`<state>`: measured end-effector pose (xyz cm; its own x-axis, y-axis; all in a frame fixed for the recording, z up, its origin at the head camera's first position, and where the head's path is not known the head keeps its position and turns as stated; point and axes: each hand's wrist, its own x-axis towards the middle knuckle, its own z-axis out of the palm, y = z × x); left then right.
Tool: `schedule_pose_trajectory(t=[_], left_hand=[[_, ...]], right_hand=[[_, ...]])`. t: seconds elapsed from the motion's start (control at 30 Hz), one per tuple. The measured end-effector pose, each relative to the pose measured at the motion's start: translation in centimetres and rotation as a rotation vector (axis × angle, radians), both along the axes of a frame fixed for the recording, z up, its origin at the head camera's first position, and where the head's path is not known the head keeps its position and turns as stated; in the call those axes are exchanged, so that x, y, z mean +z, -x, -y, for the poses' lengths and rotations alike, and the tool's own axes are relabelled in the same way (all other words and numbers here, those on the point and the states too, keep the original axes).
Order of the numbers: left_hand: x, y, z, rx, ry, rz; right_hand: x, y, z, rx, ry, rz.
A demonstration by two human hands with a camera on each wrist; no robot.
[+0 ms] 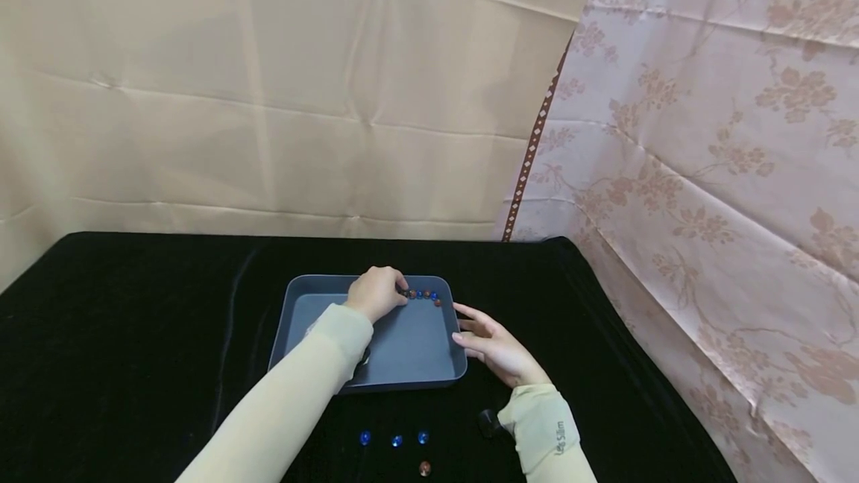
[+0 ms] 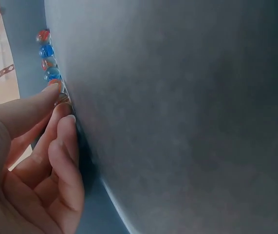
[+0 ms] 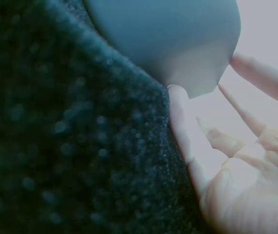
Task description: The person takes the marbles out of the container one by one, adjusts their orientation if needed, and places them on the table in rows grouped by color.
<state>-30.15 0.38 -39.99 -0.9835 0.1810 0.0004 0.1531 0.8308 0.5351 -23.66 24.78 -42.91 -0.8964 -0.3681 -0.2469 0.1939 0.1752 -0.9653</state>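
Note:
At the far wall of a grey-blue tray (image 1: 409, 356), my left hand (image 1: 376, 293) pinches a brownish glass marble (image 2: 62, 99) between thumb and fingers, partly covered by them. Beside it, a row of orange and blue marbles (image 2: 46, 51) lies against the tray wall, the last one turning the far right corner in the head view. My right hand (image 1: 496, 349) is at the tray's right side, its extended fingers (image 3: 180, 112) touching the outer wall. The left sleeve hides part of the tray's left side.
In front of the tray, three blue marbles (image 1: 397, 440) and one orange-brown marble (image 1: 425, 469) lie on the black cloth (image 1: 134, 341). A beige curtain (image 1: 268, 95) hangs behind the table, and a floral one (image 1: 725, 155) hangs at the right.

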Motion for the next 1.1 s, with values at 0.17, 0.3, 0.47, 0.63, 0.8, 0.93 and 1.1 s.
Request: schedule_pose_trajectory(t=[0.17,0.3,0.47,0.63,0.8,0.93,1.1], left_hand=[[-0.25,0.15,-0.05,-0.012,0.01,-0.002],[-0.47,0.27,-0.13,-0.034,0.001,-0.005],[-0.5,0.38,-0.21,-0.059,0.009,-0.007],[-0.49,0.35,-0.28,-0.097,0.024,-0.005],[-0.59,0.23,-0.25,-0.108,0.008,0.017],[-0.52,0.01,-0.08,-0.101,-0.026,0.052],[-0.23,-0.26,0.28,-0.084,-0.067,0.07]], right_hand=[[-0.06,0.17,-0.03,0.01,0.005,0.004],[-0.13,0.23,-0.11,0.027,0.013,0.003],[-0.12,0.17,-0.14,0.03,0.009,-0.003],[-0.11,0.14,-0.09,0.022,0.0,-0.002],[-0.14,0.12,-0.06,0.024,-0.001,-0.009],[-0.14,0.11,-0.06,0.025,0.002,-0.013],[-0.1,0.1,-0.07,0.02,0.001,-0.008]])
